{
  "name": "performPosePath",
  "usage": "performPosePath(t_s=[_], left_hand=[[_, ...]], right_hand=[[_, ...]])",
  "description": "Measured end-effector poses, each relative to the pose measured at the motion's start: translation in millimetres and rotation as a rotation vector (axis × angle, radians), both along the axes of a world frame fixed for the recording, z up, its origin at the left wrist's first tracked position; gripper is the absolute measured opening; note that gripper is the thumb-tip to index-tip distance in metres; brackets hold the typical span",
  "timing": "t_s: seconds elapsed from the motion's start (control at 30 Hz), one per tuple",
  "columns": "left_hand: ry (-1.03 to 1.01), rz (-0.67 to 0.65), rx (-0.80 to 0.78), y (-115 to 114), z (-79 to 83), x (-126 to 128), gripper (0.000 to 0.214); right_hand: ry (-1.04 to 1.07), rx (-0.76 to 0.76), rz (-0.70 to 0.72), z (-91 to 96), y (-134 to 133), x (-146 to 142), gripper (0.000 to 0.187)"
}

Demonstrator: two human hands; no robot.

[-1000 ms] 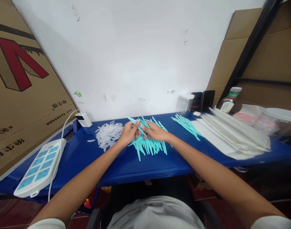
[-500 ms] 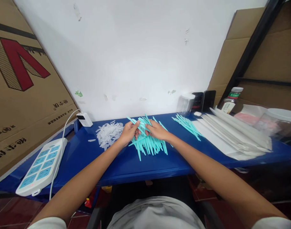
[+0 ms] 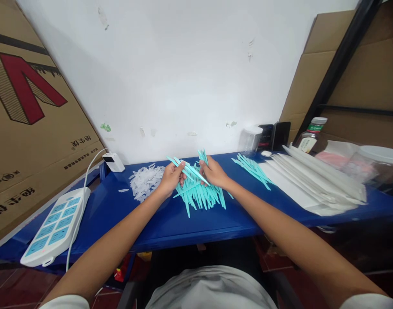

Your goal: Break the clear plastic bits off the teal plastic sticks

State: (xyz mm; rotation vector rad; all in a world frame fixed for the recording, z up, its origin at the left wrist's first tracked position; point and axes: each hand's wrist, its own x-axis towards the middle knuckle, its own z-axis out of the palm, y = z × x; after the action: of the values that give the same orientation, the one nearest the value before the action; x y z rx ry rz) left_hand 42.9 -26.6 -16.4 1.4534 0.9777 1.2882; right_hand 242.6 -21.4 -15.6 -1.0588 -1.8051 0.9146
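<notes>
Left hand (image 3: 172,177) and right hand (image 3: 214,172) have separated slightly: left fingers pinch a slanting teal bundle (image 3: 191,169), protruding on both sides; right fingers grip a smaller bundle (image 3: 202,154), above the teal pile (image 3: 201,198) on the counter (image 3: 238,219).

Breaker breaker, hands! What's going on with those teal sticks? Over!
Left grip on slanted teal sticks. Right grip on teal bunch. Teal pile on blue table below. White pieces beside it, seemingly not in the way.

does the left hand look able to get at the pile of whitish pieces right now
Probably yes: the pile of whitish pieces lies right beside the left hand, with nothing visible blocking the way, though the teal sticks in its grip would likely hinder a pickup.
</notes>
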Motion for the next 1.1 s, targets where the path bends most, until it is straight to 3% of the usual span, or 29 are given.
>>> performPosePath(t_s=[0.13, 0.2, 0.33, 0.5, 0.67, 0.9, 1.1], left_hand=[[-0.038, 0.015, -0.032, 1, 2.7, -3, 0.043], [-0.054, -0.004, -0.053, 1, 3.6, -3, 0.044], [-0.066, -0.06, -0.072, -1, 3.9, -1, 0.047], [-0.016, -0.111, -0.064, -4, 4.3, 1, 0.049], [0.102, -0.19, -0.053, -6, 3.0, 1, 0.052], [0.148, -0.256, -0.048, -5, -6.4, 3, 0.054], [0.165, -0.263, -0.028, -8, -6.1, 5, 0.055]], right_hand=[[-0.128, 0.205, -0.167, 5.6, 7, 9, 0.023], [-0.144, 0.276, -0.172, 9.6, 8, 11, 0.03], [-0.12, 0.191, 0.05, 14.0, 3, 10, 0.051], [-0.136, 0.148, 0.199, 15.3, -5, 6, 0.054], [-0.067, 0.154, 0.174, 18.9, -8, 4, 0.056], [-0.177, 0.241, 0.138, 14.3, -8, 3, 0.055], [-0.108, 0.157, 0.164, 12.6, -7, 3, 0.052]])
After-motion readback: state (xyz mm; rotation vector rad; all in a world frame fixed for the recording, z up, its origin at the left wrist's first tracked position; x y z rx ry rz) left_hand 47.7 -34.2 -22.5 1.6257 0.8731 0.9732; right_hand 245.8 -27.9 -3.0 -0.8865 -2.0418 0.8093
